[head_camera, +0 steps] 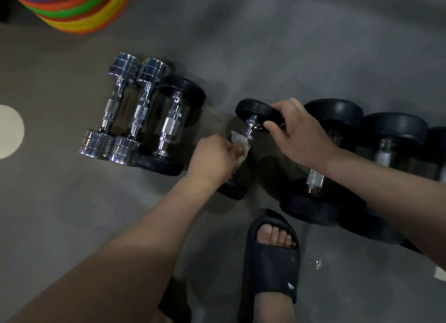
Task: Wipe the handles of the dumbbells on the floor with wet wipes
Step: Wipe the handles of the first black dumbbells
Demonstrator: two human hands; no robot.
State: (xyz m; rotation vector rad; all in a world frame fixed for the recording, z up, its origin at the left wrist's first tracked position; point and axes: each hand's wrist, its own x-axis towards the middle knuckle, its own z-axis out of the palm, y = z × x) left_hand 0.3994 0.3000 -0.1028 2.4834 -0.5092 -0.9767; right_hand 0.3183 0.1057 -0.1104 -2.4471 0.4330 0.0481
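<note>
The dumbbell (255,111) being cleaned lies mid-row on the floor (265,57), between a left group and a right group. The right hand (299,134) grips its far head, fingers curled over the rim. That head appears raised, with the near head resting on the floor. The left hand (212,157) pinches the wipe (239,142) against the handle (251,127), fingers closed around it. Hazard 1: the right hand holds a smooth rounded head, so a slip would drop that end onto the floor or onto the left fingers beneath. Hazard 2: the foot (275,238), in an open sandal (270,269), sits just near of the dumbbell, and a roll or drop toward the person could strike the toes. Hazard 3: the wipe is bunched and covers only part of the handle, so the knurled section under the left hand may go uncleaned unless the handle is turned. Hazard 4: the black dumbbells (337,119) at right lie close, and a sideways shift could trap the right fingers between heads.
</note>
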